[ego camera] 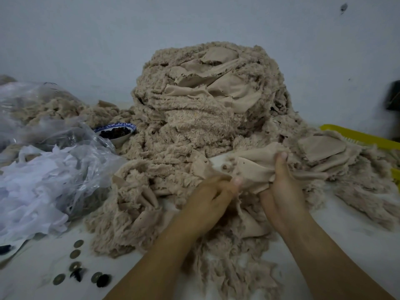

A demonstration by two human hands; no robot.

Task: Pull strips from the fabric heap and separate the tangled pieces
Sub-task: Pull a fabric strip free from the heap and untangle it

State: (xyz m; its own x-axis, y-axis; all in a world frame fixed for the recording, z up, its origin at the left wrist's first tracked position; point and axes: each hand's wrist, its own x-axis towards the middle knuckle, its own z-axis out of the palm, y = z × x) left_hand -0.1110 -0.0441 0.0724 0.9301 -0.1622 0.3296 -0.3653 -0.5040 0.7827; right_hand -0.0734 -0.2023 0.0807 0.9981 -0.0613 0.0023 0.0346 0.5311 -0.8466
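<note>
Beige plush, fleecy on one face and smooth on the other, rises as a tall fabric heap [205,100] against the wall and spills forward over the white table [357,224] to the person's hands. Where one strip ends and the next begins is hard to tell in the tangle.

A yellow basket [357,135] is mostly buried under fabric and cut by the right edge. Above it a dark object [392,96] is blurred and cut off. A patterned bowl [116,132] peeks out between the heap and a crumpled plastic bag [54,148]; its dark contents cannot be identified. The bag holds white scraps and runs off the left edge. Round coins [75,253] and small dark bits lie near the bottom left.

Both forearms reach in from below. The left hand [207,200] is curled knuckles-up, with its thumb tip pinching a smooth-backed piece [251,169] at the heap's front. The right hand [281,187] grips the same piece's bunched right end, thumb pointing up over the cloth and fingers hidden behind it.
</note>
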